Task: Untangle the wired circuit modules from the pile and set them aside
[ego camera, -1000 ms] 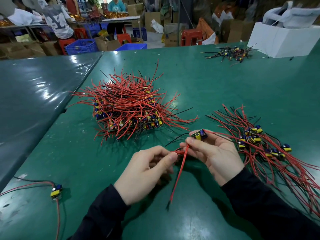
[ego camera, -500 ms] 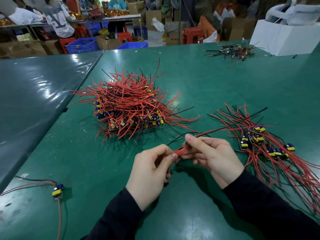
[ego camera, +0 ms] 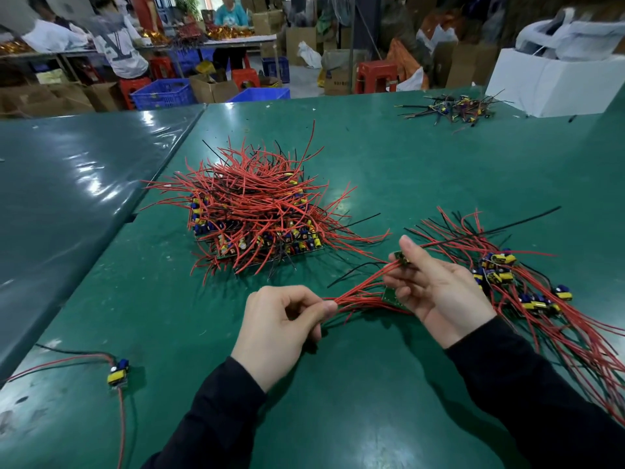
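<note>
**Hands draw apart, wires pulled taut between them**

Both hands now sit farther apart than half a second ago, and a fan of red wires that was bunched between them is stretched out. My left hand (ego camera: 284,328) has its grip closed to a pinch: thumb and forefinger clamp the gathered ends of the red wires (ego camera: 360,292), the other fingers curled under. My right hand (ego camera: 439,286) holds the circuit modules (ego camera: 394,294) at the other end of those wires, fingers curled round small green boards, forefinger raised; how many boards it holds I cannot tell.

On the green tabletop (ego camera: 338,401), the tangled pile (ego camera: 257,211) of red and black wires with blue and yellow parts lies beyond my hands, well apart from them. A sorted group (ego camera: 527,292) of modules lies just right of my right hand, wires trailing toward me. One single module (ego camera: 118,372) rests near the tabletop's left edge.
</note>
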